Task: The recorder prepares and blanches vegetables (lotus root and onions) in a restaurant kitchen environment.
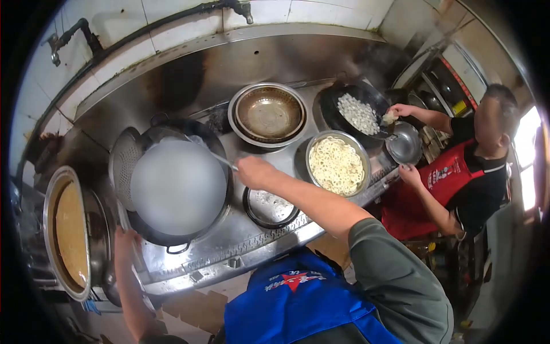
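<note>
My right hand (257,172) grips the metal handle of a utensil whose far end reaches into a large black wok (227,172) at the left of the stove. A blurred pale patch covers most of the wok, so its contents and the utensil's head are hidden. Lower left, my left hand (125,241) is closed on the long handle of a perforated metal strainer (121,167), which stands tilted against the wok's left rim. To the right of my right hand, a metal bowl (367,165) holds sliced lotus root (336,165).
Nested metal bowls (271,112) stand behind a round metal lid or pan (271,206). A big pot (86,241) of brown liquid is at far left. On the right, a co-worker in a red apron (442,180) reaches to a second wok (331,101) with white cubed food (357,112), holding a metal bowl (404,142).
</note>
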Available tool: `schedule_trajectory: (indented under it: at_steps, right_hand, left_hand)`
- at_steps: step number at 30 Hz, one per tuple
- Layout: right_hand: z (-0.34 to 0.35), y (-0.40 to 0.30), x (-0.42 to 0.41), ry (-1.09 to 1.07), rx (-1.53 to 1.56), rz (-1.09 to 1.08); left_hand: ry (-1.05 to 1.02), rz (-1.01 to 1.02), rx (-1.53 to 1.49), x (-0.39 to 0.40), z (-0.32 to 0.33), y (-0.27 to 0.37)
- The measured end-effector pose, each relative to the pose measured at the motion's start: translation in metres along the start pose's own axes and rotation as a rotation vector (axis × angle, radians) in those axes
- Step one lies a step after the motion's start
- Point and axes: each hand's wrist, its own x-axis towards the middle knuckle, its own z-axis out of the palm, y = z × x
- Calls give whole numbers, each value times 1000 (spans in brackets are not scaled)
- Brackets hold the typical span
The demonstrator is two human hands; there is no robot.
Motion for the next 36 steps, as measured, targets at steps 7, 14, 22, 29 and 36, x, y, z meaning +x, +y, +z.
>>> schedule_trajectory:
  at_steps: [7, 14, 22, 29, 36]
  right_hand:
    - [-3, 2, -74, -514, 689, 324]
    - [-12, -17, -109, -526, 873, 448]
    - [-16, -27, -116, -112, 298, 75]
    - [-8, -28, -117, 16, 56, 64]
    - [-19, -20, -122, 172, 80, 3]
  left_hand:
    - [-403, -416, -391, -17, 41, -17]
    - [-703, -740, -699, -23, 83, -27]
    - [-794, -668, -1027, -3, 132, -19]
    - [-785, -492, -1200, 13, 155, -18]
    - [-725, -460, -1284, 1, 110, -16]
